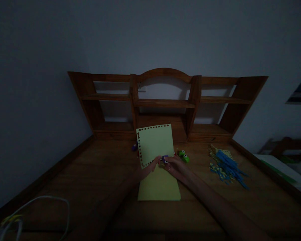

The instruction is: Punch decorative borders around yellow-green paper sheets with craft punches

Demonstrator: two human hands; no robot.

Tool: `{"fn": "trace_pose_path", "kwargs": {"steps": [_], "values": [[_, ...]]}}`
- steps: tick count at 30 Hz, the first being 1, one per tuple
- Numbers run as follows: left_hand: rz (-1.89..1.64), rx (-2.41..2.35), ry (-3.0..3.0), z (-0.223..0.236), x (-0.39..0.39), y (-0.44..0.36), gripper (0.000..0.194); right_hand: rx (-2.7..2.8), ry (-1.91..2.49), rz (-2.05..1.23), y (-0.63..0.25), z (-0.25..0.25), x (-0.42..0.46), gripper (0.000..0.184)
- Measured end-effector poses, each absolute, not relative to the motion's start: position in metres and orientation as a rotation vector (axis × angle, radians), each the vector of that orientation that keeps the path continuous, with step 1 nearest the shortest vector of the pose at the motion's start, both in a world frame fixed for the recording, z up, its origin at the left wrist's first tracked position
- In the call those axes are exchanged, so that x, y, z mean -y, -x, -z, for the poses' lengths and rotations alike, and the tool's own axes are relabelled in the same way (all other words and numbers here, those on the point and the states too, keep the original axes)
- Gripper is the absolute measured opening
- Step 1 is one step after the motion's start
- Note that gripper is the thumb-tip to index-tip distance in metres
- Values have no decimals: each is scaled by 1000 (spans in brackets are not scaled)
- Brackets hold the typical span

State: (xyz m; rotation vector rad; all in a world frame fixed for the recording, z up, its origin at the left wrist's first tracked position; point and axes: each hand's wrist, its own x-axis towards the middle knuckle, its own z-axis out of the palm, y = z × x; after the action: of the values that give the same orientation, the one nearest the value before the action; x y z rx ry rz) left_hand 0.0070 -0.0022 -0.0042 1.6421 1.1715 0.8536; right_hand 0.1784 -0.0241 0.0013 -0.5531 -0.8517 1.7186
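Observation:
A pale yellow sheet point(155, 142) is tilted up, with a border of small cut-out shapes along its top, left side and part of its lower edge. My left hand point(152, 165) is closed on the sheet's lower edge. Beside it, my right hand point(177, 165) grips a small purple craft punch point(165, 159) with a round eye, placed at that same edge. Beneath both hands lies a stack of yellow paper point(159, 187). Green craft punches point(184, 156) sit just beyond my right hand. Another purple punch point(134, 147) is partly hidden behind the sheet's left side.
Blue and yellow paper strips and scraps point(227, 164) are heaped on the right of the wooden desk point(97, 174). A wooden shelf unit point(165, 103) stands along the back against the wall. A white cable point(47, 196) loops at the lower left.

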Motion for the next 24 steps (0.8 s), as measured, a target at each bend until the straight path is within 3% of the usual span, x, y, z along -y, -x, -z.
{"fn": "trace_pose_path", "kwargs": {"steps": [6, 24], "values": [[-836, -1176, -1647, -2, 6, -6, 57, 867, 642, -1688, -181, -1, 25, 12], [-909, -1151, -1694, -1, 0, -7, 54, 866, 622, -1645, -177, -6, 27, 20]]}}
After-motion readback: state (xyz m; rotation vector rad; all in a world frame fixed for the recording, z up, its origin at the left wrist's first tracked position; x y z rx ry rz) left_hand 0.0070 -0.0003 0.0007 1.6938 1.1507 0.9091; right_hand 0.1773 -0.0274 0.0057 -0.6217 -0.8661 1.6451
